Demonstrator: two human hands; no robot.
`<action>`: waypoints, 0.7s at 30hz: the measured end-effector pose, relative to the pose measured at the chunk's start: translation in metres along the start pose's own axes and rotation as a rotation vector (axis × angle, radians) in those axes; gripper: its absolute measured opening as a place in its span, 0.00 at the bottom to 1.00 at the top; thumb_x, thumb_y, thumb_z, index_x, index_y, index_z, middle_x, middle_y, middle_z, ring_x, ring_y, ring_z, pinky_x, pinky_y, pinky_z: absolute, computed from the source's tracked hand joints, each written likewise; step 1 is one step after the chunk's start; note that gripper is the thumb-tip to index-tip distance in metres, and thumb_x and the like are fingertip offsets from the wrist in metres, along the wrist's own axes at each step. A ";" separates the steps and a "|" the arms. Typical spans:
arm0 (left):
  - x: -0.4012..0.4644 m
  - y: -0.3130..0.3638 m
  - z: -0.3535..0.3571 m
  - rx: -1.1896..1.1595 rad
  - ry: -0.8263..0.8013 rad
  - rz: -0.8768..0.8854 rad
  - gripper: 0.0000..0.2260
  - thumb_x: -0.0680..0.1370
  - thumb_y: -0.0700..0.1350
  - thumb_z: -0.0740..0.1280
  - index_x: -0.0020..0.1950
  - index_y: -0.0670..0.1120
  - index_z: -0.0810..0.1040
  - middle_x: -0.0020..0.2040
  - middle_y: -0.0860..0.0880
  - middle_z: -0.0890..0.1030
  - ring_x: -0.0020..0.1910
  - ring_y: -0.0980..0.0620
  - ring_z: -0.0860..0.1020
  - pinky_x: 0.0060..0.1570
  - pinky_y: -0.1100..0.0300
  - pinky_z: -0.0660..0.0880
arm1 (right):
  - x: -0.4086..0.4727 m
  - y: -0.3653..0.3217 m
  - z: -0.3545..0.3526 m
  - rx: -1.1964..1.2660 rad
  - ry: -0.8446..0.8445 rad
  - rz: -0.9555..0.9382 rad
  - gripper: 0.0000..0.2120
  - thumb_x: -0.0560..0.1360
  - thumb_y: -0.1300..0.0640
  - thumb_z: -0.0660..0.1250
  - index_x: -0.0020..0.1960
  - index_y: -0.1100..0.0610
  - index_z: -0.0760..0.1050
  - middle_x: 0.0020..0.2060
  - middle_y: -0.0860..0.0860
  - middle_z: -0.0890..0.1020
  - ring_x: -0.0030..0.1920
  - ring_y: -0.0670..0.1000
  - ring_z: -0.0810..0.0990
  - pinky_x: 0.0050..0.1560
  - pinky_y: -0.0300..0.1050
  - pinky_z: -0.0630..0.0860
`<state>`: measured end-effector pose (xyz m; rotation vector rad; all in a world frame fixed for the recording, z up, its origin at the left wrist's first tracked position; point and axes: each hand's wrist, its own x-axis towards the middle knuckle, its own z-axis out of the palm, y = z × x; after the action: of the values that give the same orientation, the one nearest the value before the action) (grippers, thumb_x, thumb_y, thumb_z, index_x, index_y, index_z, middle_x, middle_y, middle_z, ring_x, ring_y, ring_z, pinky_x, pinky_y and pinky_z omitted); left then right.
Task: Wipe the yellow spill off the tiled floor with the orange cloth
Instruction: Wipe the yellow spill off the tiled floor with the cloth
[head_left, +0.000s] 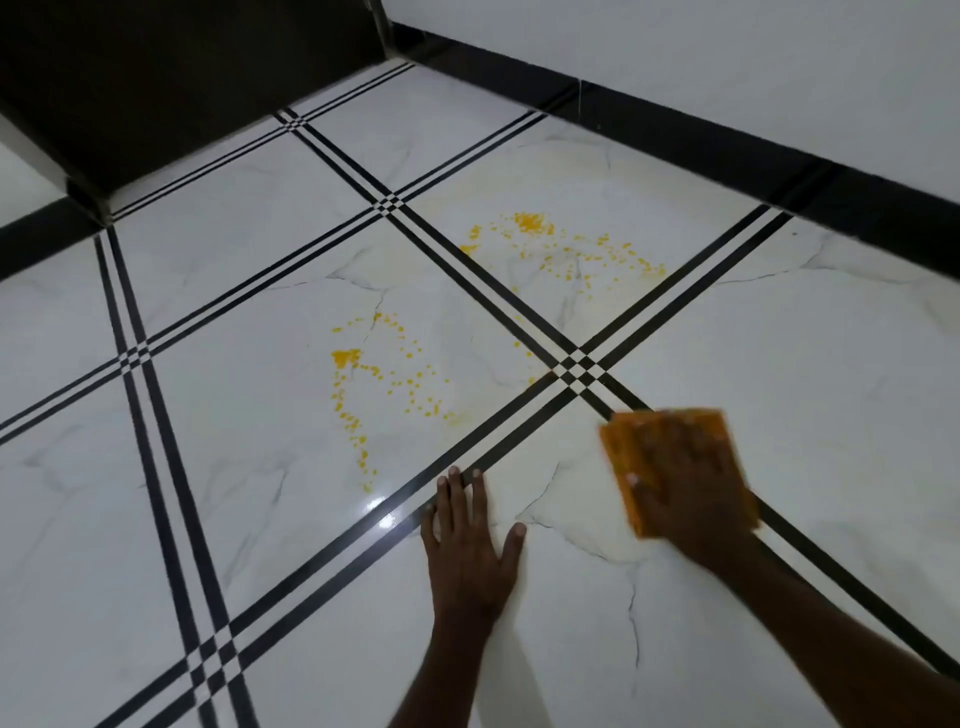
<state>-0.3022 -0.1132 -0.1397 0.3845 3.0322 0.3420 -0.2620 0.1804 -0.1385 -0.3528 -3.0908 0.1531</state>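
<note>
Yellow spill shows as scattered droplets in two patches on the white marble-look tiled floor (260, 395): a nearer patch (363, 395) on the middle tile and a farther patch (561, 244) on the tile beyond the black stripes. My right hand (691, 493) presses flat on the orange cloth (628, 441), which lies on the floor to the right of the nearer patch; both look motion-blurred. My left hand (467, 540) rests palm down on the tile, fingers spread, just below the nearer patch, holding nothing.
Black double stripes (576, 371) cross the floor between tiles. A black skirting (727, 140) runs along the white wall at the right and back. A dark panel (182, 67) stands at the back left.
</note>
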 end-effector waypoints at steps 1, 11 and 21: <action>0.001 0.001 0.000 -0.013 0.009 0.002 0.36 0.81 0.65 0.55 0.84 0.48 0.55 0.84 0.46 0.54 0.84 0.46 0.50 0.78 0.46 0.54 | 0.016 0.014 -0.002 -0.009 0.025 0.077 0.33 0.83 0.39 0.48 0.81 0.56 0.61 0.77 0.65 0.65 0.75 0.70 0.67 0.74 0.70 0.60; 0.004 -0.015 -0.010 -0.048 -0.128 0.062 0.40 0.77 0.70 0.49 0.84 0.54 0.41 0.85 0.50 0.41 0.83 0.50 0.38 0.79 0.50 0.41 | 0.072 -0.136 0.016 0.059 -0.015 -0.154 0.34 0.81 0.37 0.50 0.83 0.50 0.52 0.81 0.60 0.58 0.81 0.65 0.55 0.78 0.71 0.51; 0.013 -0.004 -0.034 0.016 -0.247 0.050 0.45 0.74 0.68 0.58 0.84 0.47 0.49 0.84 0.43 0.48 0.83 0.41 0.48 0.78 0.43 0.54 | 0.085 -0.042 -0.010 0.072 0.024 0.317 0.37 0.82 0.35 0.42 0.81 0.58 0.59 0.76 0.69 0.64 0.75 0.73 0.63 0.73 0.75 0.58</action>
<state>-0.3193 -0.1214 -0.1078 0.4661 2.7900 0.2529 -0.3540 0.1597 -0.1234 -0.8326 -2.9733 0.2634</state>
